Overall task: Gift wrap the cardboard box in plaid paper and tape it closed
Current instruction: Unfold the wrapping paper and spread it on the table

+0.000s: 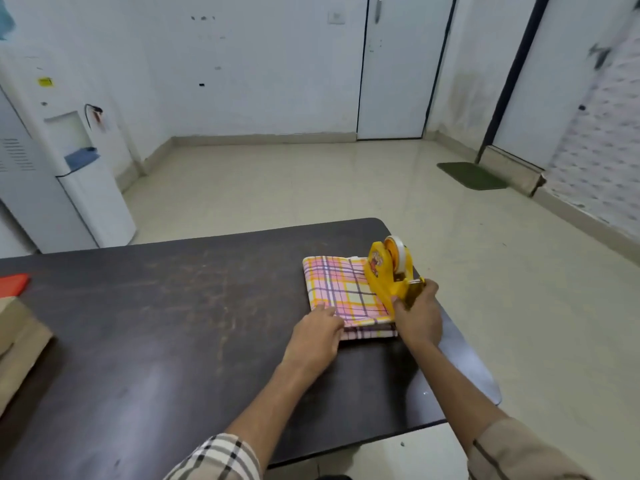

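Note:
A flat box wrapped in pink, yellow and purple plaid paper lies on the dark table near its right edge. My left hand rests on the wrapped box's near left corner, fingers stretched over the paper. My right hand grips the front end of a yellow tape dispenser that stands on the box's right side. A white tape roll sits in the dispenser's top. Whether a tape strip is pulled out cannot be seen.
A brown cardboard piece and a red object lie at the table's left edge. A white water dispenser stands on the floor at far left. A green mat lies by the doors at the back right.

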